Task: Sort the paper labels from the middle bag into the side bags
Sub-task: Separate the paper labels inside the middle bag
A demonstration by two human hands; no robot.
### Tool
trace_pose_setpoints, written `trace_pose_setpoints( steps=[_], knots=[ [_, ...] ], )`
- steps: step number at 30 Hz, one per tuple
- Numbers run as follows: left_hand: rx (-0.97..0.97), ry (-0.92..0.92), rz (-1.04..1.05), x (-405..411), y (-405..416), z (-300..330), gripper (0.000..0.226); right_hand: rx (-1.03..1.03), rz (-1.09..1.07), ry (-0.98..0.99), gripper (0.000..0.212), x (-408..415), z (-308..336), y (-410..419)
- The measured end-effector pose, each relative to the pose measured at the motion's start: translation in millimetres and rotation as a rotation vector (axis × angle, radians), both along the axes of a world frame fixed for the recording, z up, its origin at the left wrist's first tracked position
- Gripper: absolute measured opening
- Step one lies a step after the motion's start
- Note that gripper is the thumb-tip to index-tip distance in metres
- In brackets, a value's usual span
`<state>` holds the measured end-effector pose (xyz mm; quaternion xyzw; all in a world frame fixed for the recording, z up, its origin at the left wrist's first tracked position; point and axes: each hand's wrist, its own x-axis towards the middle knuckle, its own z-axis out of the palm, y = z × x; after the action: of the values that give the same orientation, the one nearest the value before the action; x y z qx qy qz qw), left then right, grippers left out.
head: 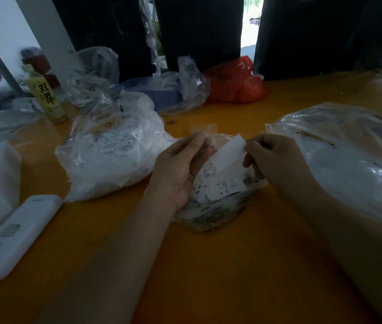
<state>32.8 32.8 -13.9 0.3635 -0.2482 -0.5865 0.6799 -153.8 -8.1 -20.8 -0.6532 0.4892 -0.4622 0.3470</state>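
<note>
— Pinching a label (228,153), that's the right hand (276,160); the left hand (178,169) curls round the middle bag (211,213).
— Where are the side bags?
— Right bag (353,160), left bag (112,155), both on the surface (208,265).

1 view only, from a head-worn wide-angle camera. Looks forward and down, from above and just behind the forearms, onto the orange worktop (208,265). Sits close: both hands near frame centre, forearms running off the bottom edge. Faces the far edge of the worktop and dark curtains (199,31) beyond. Bends straight lines toward the borders. No 2nd view to share with.
</note>
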Motion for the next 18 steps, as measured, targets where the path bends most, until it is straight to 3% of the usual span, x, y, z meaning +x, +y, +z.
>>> trace_pose_setpoints(
  steps=[5,9,13,18],
  knots=[
    [-0.012,-0.063,-0.017,-1.0,-1.3,-3.6,0.006,0.080,0.034,-0.215,0.013,-5.0,2.9,-1.1],
    [-0.027,-0.087,-0.016,-1.4,-1.7,-5.0,0.012,0.007,0.048,-0.297,0.006,-8.1,8.2,3.1],
    [-0.038,-0.113,-0.011,-2.4,-0.5,-4.8,0.014,-0.012,0.115,-0.433,0.028,-4.6,14.3,7.7],
    [-0.010,-0.130,0.019,-3.3,-0.6,-4.3,0.018,-0.038,0.009,-0.221,0.017,-4.6,6.6,3.0]
  ],
)
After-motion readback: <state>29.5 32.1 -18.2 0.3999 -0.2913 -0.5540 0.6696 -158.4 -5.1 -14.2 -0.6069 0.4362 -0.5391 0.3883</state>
